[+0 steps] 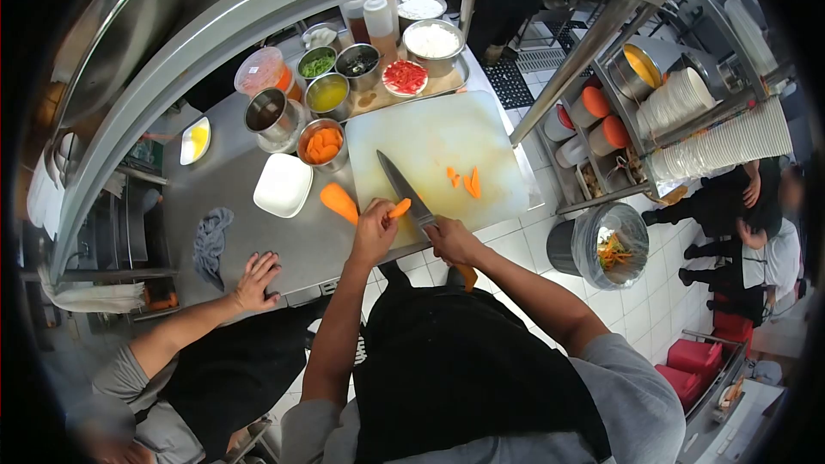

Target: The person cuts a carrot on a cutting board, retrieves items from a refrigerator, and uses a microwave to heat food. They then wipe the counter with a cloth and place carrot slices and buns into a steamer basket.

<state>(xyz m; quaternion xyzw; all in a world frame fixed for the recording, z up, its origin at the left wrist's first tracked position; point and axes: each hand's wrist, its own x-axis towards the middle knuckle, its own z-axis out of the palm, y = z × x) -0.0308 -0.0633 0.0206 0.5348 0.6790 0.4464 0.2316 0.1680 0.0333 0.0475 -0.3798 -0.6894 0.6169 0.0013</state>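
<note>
My right hand (454, 241) is closed round the handle of a long knife (400, 182), whose blade lies over the white cutting board (438, 133) and points away to the left. Near the board's front left edge my left hand (374, 230) grips a piece of carrot (400, 208), its orange end sticking out toward the blade. Another carrot (339, 203) lies beside the board, just left of that hand. Several small carrot pieces (472, 183) rest on the right part of the board.
A co-worker's hand (256, 282) rests on the steel counter (249, 245) at left. Around the board stand a white dish (284, 185), a metal cup of carrot slices (323, 145), a bowl of red pieces (405, 77) and a lined bin (610, 245). A grey cloth (211, 245) lies left.
</note>
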